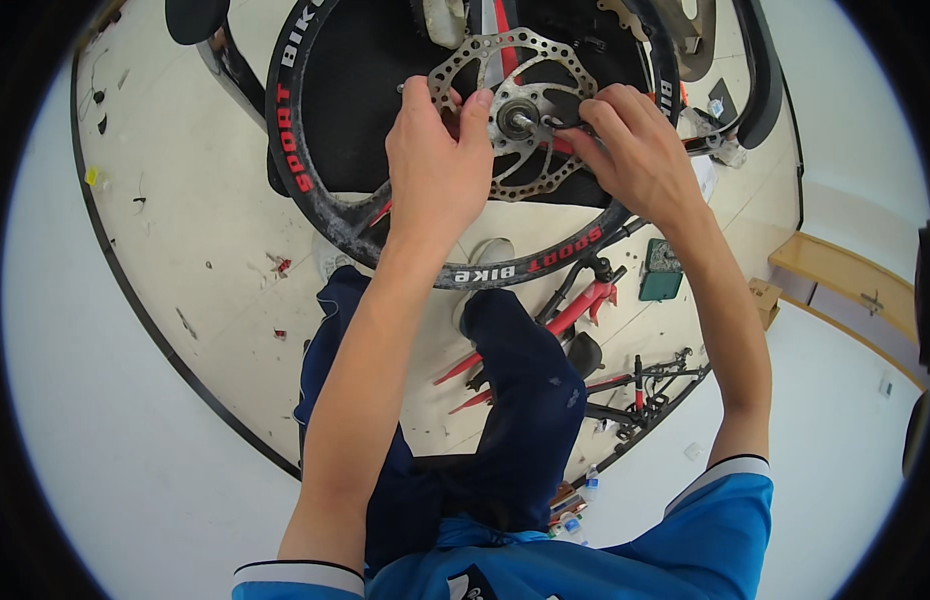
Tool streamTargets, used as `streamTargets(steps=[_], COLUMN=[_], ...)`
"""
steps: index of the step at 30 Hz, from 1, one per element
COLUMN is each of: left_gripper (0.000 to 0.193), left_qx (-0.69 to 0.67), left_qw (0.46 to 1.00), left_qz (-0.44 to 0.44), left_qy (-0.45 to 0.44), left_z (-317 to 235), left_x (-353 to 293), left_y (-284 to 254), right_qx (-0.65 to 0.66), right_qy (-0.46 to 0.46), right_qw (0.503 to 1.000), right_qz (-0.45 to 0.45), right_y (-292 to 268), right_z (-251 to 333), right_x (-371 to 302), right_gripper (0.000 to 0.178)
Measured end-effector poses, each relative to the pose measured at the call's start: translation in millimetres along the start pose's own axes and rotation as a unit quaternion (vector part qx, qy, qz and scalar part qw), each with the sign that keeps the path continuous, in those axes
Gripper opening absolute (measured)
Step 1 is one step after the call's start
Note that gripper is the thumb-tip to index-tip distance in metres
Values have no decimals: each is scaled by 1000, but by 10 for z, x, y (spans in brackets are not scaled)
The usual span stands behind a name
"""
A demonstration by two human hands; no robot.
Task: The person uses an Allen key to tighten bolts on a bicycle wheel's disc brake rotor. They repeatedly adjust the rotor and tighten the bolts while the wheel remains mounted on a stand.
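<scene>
A bicycle wheel point(337, 215) with a black tyre lies before me, red and white lettering on its side. At its hub sits a silver disc brake rotor point(515, 185) pierced with holes, with a threaded axle point(523, 121) sticking up through the middle. My left hand point(440, 165) pinches the rotor's left edge between thumb and fingers; some fingertips are hidden beneath it. Close to the axle on the right, my right hand point(635, 150) is closed on a small dark metal piece point(557, 123), bent like a hex key. Its far end is hard to make out.
A red bicycle fork point(585, 305) and a black frame point(640, 385) lie on the floor to the right of my legs, near a green box point(662, 270) of small parts. Scraps dot the left floor. Bent black-and-metal supports point(230, 70) flank the wheel.
</scene>
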State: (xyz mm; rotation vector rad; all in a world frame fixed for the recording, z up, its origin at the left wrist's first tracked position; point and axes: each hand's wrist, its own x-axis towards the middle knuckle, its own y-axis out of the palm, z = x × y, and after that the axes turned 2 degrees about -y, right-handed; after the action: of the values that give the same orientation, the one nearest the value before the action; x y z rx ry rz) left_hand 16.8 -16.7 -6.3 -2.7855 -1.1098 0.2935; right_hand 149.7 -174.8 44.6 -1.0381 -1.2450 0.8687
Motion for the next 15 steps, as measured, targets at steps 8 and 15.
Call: streamTargets(steps=[8, 15], left_gripper=[35, 75], left_qx=[11, 128], left_qw=[1000, 978], left_qz=[-2, -38], left_qy=[-7, 158], left_z=[22, 0], left_x=[-25, -138], left_y=[22, 40], right_qx=[-38, -116], right_qy=[-32, 49], right_qw=[998, 992], right_qz=[-39, -8], right_y=[56, -25], right_z=[-112, -196], right_x=[-69, -42], right_gripper=[30, 54])
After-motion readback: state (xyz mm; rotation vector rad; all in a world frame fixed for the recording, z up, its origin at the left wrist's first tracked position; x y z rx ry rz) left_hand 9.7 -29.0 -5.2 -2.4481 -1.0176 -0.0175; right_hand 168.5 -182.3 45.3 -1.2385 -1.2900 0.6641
